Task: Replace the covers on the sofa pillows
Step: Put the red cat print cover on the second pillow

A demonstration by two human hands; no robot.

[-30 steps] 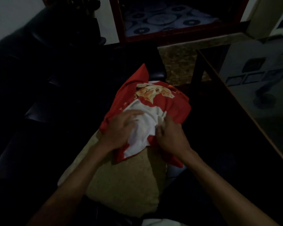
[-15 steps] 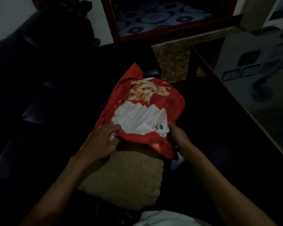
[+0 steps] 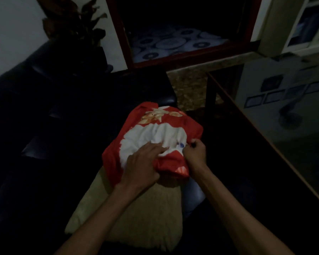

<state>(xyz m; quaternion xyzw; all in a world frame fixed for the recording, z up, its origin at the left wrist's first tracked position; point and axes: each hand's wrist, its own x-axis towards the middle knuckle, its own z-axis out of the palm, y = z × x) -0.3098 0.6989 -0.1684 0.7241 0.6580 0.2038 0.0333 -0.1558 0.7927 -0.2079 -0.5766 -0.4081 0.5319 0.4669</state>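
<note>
A beige pillow [image 3: 136, 218] lies on my lap in the dim room. A red cover [image 3: 175, 124] with a white patch and an orange animal print sits bunched over the pillow's far end. My left hand [image 3: 144, 162] lies across the cover's near edge, fingers stretched onto the white patch and pressing the cloth. My right hand [image 3: 194, 153] grips the cover's right edge in a closed fist. The pillow's far end is hidden under the cover.
A dark leather sofa [image 3: 44, 126] fills the left and far side. A glass-topped table [image 3: 284, 135] with a wooden edge runs along the right. Behind stand a red-framed cabinet [image 3: 173, 43] and a plant [image 3: 72, 24]. Patterned floor [image 3: 188, 87] shows between sofa and table.
My left hand has moved from the cover's left edge to its middle, fingers now spread on the white patch. My right hand has closed into a fist on the right edge. The cover is more bunched.
</note>
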